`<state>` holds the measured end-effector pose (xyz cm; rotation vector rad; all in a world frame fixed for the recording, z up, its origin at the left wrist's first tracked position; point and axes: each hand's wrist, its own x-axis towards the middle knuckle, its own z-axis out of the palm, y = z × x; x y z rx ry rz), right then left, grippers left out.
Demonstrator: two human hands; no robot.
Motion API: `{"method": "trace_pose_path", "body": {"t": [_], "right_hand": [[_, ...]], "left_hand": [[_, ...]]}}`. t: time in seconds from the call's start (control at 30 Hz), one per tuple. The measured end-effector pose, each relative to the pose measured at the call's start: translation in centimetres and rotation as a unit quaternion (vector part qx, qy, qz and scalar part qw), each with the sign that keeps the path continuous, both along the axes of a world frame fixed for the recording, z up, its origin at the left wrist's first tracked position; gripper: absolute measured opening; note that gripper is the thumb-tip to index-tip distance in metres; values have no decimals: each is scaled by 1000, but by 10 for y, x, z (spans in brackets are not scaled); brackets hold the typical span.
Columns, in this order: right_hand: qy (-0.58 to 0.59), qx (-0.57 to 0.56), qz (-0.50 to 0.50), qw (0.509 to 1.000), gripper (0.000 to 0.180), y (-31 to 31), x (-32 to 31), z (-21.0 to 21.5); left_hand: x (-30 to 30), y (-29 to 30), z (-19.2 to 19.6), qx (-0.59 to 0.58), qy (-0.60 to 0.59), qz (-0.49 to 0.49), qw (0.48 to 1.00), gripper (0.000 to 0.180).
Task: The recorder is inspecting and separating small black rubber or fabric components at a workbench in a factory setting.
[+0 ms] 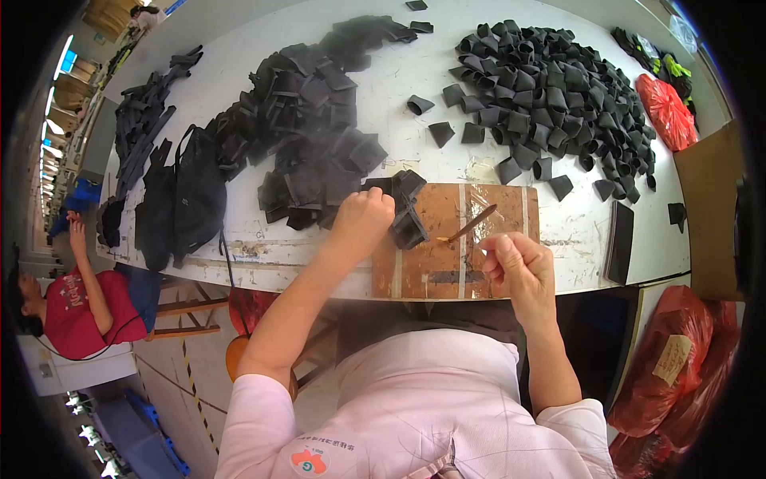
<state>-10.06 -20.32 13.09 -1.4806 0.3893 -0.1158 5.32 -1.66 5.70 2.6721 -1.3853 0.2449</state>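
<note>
A broad white desk with a scuffed near edge spreads beneath and beyond both grips; a wide pile of small dark-grey fabric loops covers it beyond the right grip; a long heap of flat black fabric pieces runs away from the left grip, beyond it and to its left; a large knotted red plastic bag sits low to the right of the right grip, off the desk; a worn brown board with pale tape strips lies at the near edge, between and below the grips; a black fabric bag lies well to the left of the left grip.

The left grip is curled, its fingertips at the black pieces by the board's far left corner; I cannot tell whether it grasps one; the right grip is bent over the board's right side, thumb and forefinger close together; I cannot tell whether they pinch anything.

A small cluster of folded black pieces is just right of the left grip, over the board; a slim dark-brown tool slants just left of the right grip, and whether it touches the fingers is unclear.
</note>
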Motion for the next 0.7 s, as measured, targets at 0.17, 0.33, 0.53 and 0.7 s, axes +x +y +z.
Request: {"method": "trace_pose_path", "body": {"t": [0.17,0.33,0.53,0.7], "right_hand": [[31,-16,50,998,28,12,-1,-6],[2,-73,55,996,22,24,1,-7],[-171,-277,25,945,14,48,18,-5],[-212,-265,-48,939,19,58,22,-8]], "left_hand": [[2,-2,-5,87,-32,-26,995,7],[2,5,15,-207,32,64,976,3],[-40,-1,41,-507,442,195,714,10],[-84,-16,57,-487,463,155,724,10]]}}
